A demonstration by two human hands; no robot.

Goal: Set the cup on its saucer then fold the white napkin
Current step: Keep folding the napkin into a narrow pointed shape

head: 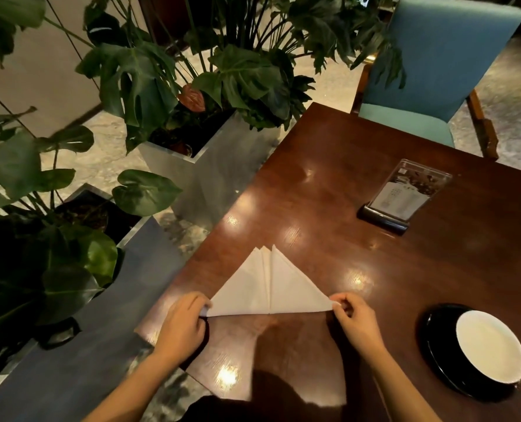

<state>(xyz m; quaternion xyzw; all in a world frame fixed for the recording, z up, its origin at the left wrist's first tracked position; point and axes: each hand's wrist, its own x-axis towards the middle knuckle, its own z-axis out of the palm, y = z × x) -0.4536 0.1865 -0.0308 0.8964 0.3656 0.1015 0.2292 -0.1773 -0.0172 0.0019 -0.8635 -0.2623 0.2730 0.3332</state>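
Observation:
The white napkin (268, 287) lies on the dark wooden table (359, 184), folded into a triangle with its point away from me and a centre seam. My left hand (183, 324) pinches its left corner at the near edge. My right hand (355, 318) pinches the right corner. The cup (490, 348), black outside and white inside, stands on its black saucer (435, 339) at the right, near the table's front edge.
An acrylic menu stand (402, 193) on a black base sits toward the far right of the table. A teal chair (435, 71) is behind the table. Steel planters (204, 175) with large leafy plants stand left of the table edge.

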